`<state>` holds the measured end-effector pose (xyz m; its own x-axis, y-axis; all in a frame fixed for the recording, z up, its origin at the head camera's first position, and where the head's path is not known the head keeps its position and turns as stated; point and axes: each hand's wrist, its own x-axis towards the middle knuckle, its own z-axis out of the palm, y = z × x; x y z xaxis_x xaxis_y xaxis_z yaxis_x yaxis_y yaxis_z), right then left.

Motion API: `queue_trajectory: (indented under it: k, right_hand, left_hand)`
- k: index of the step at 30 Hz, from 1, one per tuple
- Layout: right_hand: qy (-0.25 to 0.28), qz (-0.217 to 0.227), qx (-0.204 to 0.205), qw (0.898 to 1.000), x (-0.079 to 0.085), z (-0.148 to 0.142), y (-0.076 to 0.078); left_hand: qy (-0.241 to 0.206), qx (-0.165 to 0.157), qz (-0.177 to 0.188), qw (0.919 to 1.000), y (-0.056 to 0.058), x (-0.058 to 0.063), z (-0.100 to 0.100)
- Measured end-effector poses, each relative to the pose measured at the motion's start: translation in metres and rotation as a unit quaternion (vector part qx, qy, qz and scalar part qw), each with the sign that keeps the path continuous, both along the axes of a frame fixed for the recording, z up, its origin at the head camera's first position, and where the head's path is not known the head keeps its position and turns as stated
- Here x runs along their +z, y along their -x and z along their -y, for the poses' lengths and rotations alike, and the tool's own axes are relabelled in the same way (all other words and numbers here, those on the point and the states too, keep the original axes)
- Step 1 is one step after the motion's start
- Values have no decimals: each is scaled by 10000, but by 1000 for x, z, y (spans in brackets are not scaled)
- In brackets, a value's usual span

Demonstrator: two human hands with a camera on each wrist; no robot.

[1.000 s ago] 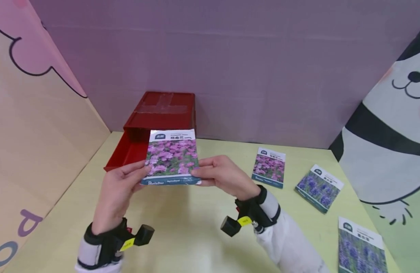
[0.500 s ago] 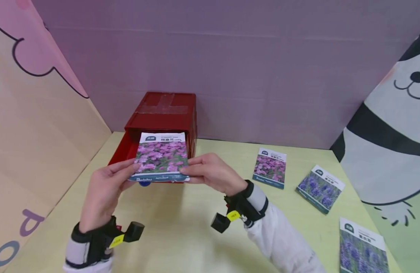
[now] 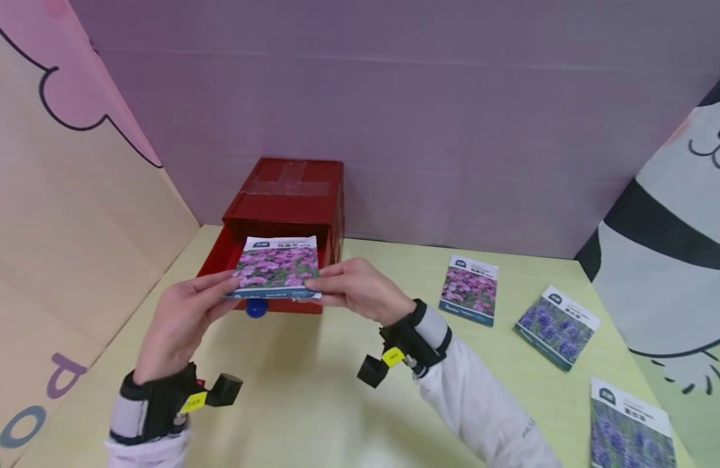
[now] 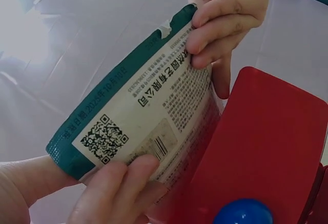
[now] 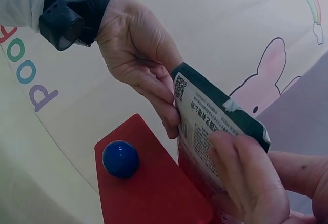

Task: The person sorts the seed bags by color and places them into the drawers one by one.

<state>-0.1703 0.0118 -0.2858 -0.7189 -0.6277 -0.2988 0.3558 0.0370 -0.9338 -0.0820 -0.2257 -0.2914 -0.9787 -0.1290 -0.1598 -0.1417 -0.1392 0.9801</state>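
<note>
Between both hands is a seed packet (image 3: 275,266) with pink flowers on its front, held over a pulled-out red drawer (image 3: 214,257). My left hand (image 3: 181,318) pinches its left edge, thumb on top and fingers beneath. On the opposite edge my right hand (image 3: 362,289) has the same kind of pinch. The packet's printed back (image 4: 154,116), with a QR code and a teal band, faces the left wrist camera. A round blue knob (image 3: 256,308) sticks out from the drawer front, just below the packet. The packet hides most of the drawer's inside.
The red box (image 3: 286,188) around the drawer stands against the purple backdrop, with clear tape on top. To the right lie another pink-flower packet (image 3: 469,289) and two purple-flower packets, one angled (image 3: 557,327) and one nearer (image 3: 631,429).
Both hands have carried the packet left, then lower over the drawer, and it now lies flatter to the view. The blue knob and drawer front have come into sight.
</note>
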Motion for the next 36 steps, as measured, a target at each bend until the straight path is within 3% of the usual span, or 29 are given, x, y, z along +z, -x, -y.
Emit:
queue_trajectory:
  k: [10,20,25,32,34,36]
  right_hand:
    - [462,627,-120,9969,-3,7,6]
    - [888,1091,-54,9900,-4,10,10]
    - [994,1046,-49,9895,-1,8,11]
    - [954,548,-97,9939,2,8,11]
    - [969,506,-146,9939,3,9,12]
    - [1015,518,-196,9933,4,10,12]
  left_hand:
    - [-730,-379,-90,9966,8,-4,11]
    - [-1111,-438,92,9928,12,-3,14]
    - [-1289,-429,-76,9907,10,-2,19]
    - [-1333,-662,-446,9878,11,0,23]
    - [-1283,-669,-509,9882,11,-1,23]
    - [-956,-616,-477,9924,11,-1,21]
